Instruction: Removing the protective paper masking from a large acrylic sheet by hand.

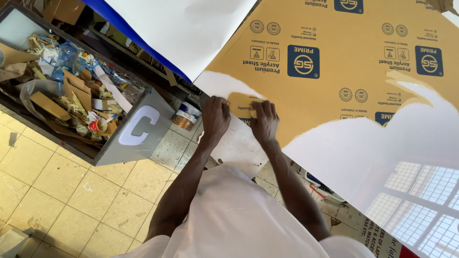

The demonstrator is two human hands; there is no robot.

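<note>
A large white acrylic sheet [334, 157] lies in front of me, most of it still covered by brown protective paper [344, 43] with blue printed marks. Part of the paper is peeled off, and the bare glossy surface reflects a window. A small tab of brown paper [240, 102] remains near the sheet's near left corner. My left hand [215, 116] pinches this tab's left edge with curled fingers. My right hand [265, 123] grips the tab's right side, fingers pressed onto it. The two hands are a hand's width apart.
A grey metal bin [143, 138] full of cardboard and paper scraps stands on the tiled floor [71, 191] at the left. A small tin [185, 116] sits on the floor beside it. A white sheet with a blue edge [181, 28] lies at the top.
</note>
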